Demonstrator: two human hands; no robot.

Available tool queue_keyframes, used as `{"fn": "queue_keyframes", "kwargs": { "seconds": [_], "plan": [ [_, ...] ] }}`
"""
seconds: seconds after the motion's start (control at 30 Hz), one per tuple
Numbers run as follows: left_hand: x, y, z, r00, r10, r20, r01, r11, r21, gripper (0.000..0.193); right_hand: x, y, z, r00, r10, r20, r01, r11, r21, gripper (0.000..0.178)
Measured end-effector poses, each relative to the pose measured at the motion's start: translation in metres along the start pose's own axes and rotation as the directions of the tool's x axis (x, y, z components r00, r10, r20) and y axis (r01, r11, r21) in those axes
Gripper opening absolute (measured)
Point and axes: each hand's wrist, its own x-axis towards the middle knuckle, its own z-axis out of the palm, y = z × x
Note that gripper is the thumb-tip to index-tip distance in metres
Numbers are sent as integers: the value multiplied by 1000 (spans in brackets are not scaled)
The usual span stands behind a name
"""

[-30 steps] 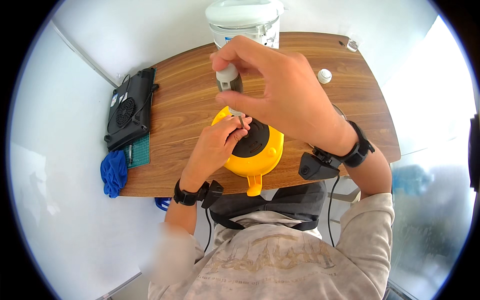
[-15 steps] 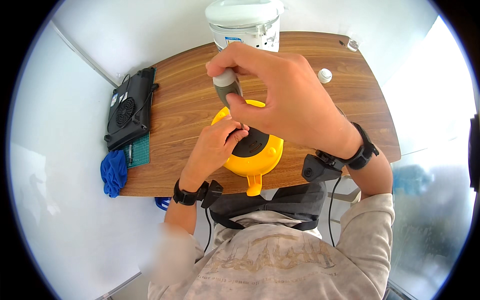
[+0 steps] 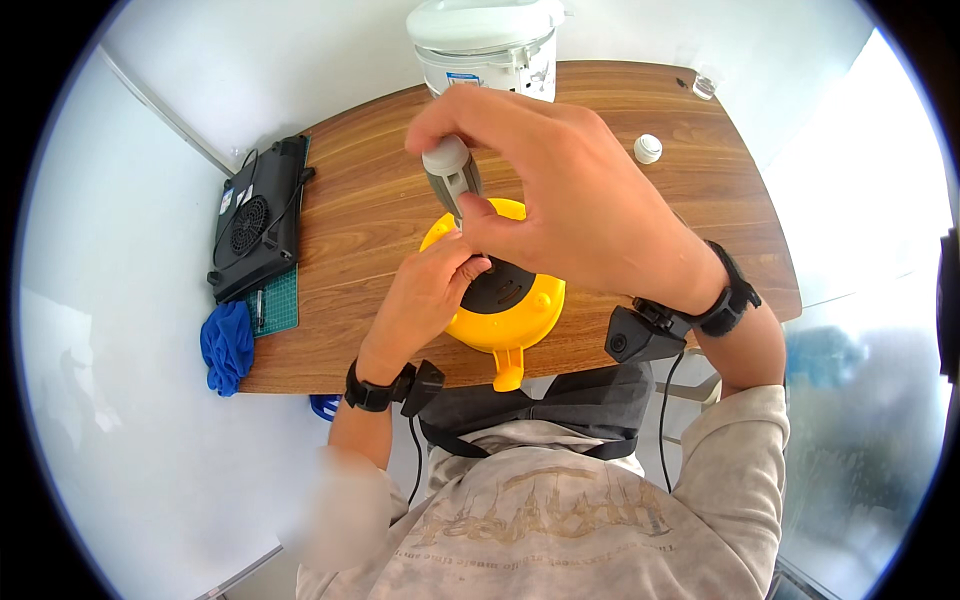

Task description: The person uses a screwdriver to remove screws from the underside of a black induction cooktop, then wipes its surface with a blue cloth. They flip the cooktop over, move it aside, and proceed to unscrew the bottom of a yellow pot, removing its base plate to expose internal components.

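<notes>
Fingers and thumb of the right hand (image 3: 590, 195) are curled round the grey-and-white handle of a screwdriver (image 3: 450, 168), index finger arched by the rounded cap and thumb lower down the side. It stands a bit tilted over a round yellow case (image 3: 515, 330) with a black middle (image 3: 497, 292). Left hand (image 3: 425, 285) is down on the case, fingertips bunched together right below the handle, but can't tell if they're actually pinching the shaft, since the hands hide most of it.

Case sits near the front edge of the brown wooden worktop (image 3: 365, 250), with a yellow tab (image 3: 508, 368) poking out past that edge toward the person. Both wrists have black straps with little camera blocks on them, left one (image 3: 424, 388) and right one (image 3: 645, 335).

Rest of the spot: white lidded tub (image 3: 485, 60) at the back, small white round thing (image 3: 648, 149) and a little clear cup (image 3: 704, 88) off to the right. Over on the left, a flat black box with a fan grille (image 3: 252, 225) lies partly on a green mat (image 3: 285, 300), with a pen (image 3: 260, 308) and a crumpled blue cloth (image 3: 228, 345) just beside it
</notes>
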Motion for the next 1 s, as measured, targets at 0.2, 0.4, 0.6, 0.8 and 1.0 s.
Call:
{"fn": "queue_keyframes", "kwargs": {
  "seconds": [0.2,0.4,0.6,0.8,1.0],
  "plan": [
    [-1,0,1,996,74,-44,-77,995,-62,13,-2,-1,1,995,-79,-64,68,985,-157,32],
    [1,4,-1,1000,2,7,-1,999,-53,13,1,0,0,998,-10,-69,10,1000,-1,31],
    [-1,-1,0,1000,21,10,-21,1000,11,14,-4,-4,2,998,15,-56,-22,992,-128,31],
    [0,2,1,999,33,-17,-34,996,-85,14,-4,-4,0,998,-31,-56,19,977,-211,34],
    [0,1,0,999,49,-11,-50,999,-15,14,-3,-1,1,995,95,-9,-95,995,30,33]
  ]
}}
